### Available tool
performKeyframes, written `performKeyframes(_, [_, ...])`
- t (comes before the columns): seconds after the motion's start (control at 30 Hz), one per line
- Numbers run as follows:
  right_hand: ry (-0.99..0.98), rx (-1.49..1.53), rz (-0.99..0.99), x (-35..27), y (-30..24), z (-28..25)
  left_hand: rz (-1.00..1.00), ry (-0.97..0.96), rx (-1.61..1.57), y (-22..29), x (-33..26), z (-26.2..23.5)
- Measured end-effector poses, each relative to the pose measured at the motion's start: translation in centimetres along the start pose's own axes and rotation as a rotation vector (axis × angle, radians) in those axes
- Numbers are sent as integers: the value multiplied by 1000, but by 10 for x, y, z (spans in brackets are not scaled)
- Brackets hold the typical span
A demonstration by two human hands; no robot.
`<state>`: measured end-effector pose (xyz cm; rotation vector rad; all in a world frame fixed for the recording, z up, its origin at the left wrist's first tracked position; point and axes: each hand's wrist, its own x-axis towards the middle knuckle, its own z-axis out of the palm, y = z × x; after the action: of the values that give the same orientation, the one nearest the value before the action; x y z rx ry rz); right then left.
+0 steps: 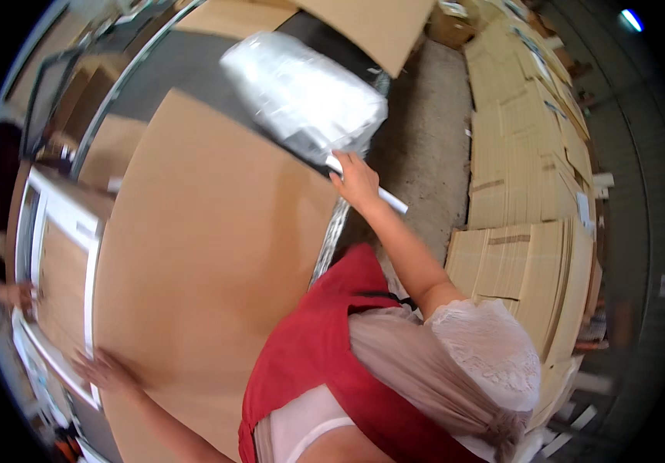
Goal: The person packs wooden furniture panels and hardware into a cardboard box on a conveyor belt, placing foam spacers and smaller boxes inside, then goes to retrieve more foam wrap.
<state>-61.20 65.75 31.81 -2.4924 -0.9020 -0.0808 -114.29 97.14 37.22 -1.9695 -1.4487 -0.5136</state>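
A large flat sheet of brown cardboard [216,247] lies on the table in front of me. At its left edge, my left hand [107,372] rests open, fingers stretched toward a white frame [90,301] with a tan panel inside it. My right hand [355,179] is closed around a white strip or tube [392,201] over the sheet's right edge. Just beyond that hand lies a bulky bundle in clear plastic wrap [305,92]. What is inside the wrap I cannot make out.
Another person's hand [14,295] touches the white frame's far left side. Tall stacks of flat cardboard [517,170] stand along the right, past a strip of concrete floor [429,131]. More cardboard [379,27] lies at the table's far end.
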Motion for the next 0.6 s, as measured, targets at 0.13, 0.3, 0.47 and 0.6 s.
performKeyframes(0.13, [100,57,243,4,53,12,-57,-64,14,45,-59,1])
performKeyframes(0.3, [134,298,346,45,92,7,-142,-286,-152,212,-76,-85])
performKeyframes(0.47, [-184,498,273,93,108,21,-93,-194,9,321,-100,-84])
performKeyframes(0.6, [-345,498,-26,116,118,56,-38,-77,35,384,-113,-54])
